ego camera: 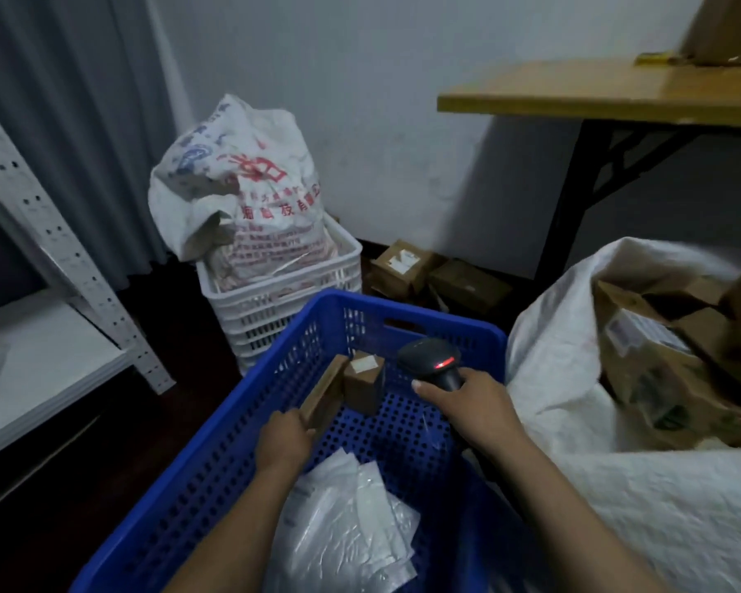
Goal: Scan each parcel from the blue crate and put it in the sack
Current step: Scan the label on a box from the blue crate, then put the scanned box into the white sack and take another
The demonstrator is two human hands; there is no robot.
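Inside blue crate [215,464], brown parcel [362,391], label [365,362] unreadable.

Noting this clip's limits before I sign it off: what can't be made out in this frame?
All head view.
Label on the small cardboard box: too small and blurred to read.
Flat brown parcel in the left hand: seen edge-on, label side hidden.
Barcode scanner handle: covered by the right hand.
Cardboard boxes in the white sack: blurred, cut by the right edge; count unclear.
Carton on the table: cut by the top edge.
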